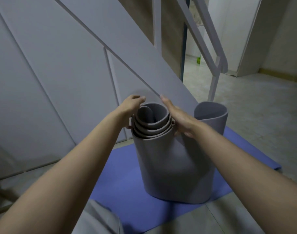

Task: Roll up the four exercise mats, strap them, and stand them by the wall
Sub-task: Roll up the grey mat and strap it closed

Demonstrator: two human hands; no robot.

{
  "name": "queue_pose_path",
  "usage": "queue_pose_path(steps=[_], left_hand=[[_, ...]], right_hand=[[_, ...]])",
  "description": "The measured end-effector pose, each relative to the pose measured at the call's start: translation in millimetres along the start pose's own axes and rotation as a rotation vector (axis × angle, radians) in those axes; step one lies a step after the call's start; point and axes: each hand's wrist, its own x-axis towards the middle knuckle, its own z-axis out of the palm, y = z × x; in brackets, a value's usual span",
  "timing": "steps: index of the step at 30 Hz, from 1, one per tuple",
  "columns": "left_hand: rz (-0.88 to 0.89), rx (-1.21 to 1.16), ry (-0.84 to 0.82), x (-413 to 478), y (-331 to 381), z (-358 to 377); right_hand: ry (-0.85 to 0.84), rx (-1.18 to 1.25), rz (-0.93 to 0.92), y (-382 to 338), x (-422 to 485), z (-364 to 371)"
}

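A grey exercise mat (174,169) stands upright as a loose roll on a blue mat (125,191) that lies flat on the floor. My left hand (130,106) grips the roll's top rim on its left side. Against the right side of the top presses my right hand (178,118), fingers straight, thumb hooked round the outer layer. The roll's loose outer end (212,117) curls away to the right behind my right wrist. No strap shows clearly.
A grey panelled stair wall (63,81) rises just behind the roll. A white stair railing (213,65) stands at the back right. Pale tiled floor (262,119) spreads to the right. My grey trouser leg (97,220) is at the bottom.
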Motion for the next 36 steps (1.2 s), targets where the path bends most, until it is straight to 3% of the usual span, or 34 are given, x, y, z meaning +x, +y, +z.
queue_pose_path(steps=[4, 8, 12, 21, 29, 36], left_hand=[[0.013, 0.058, 0.067, 15, -33, 5], [0.078, 0.201, 0.111, 26, -48, 8], [0.008, 0.189, 0.089, 31, -44, -3], [0.043, 0.166, 0.065, 34, -54, -15], [0.009, 0.303, -0.015, 19, -58, -14], [-0.061, 0.433, -0.094, 12, -50, -10]], right_hand=[[0.214, -0.074, -0.02, 19, 13, 5], [0.219, -0.117, -0.047, 20, 16, 10], [0.203, -0.072, -0.011, 16, 18, 9], [0.157, -0.153, -0.028, 16, 24, 5], [0.263, -0.507, -0.065, 30, 31, 1], [0.274, -0.541, -0.138, 25, 27, 9]])
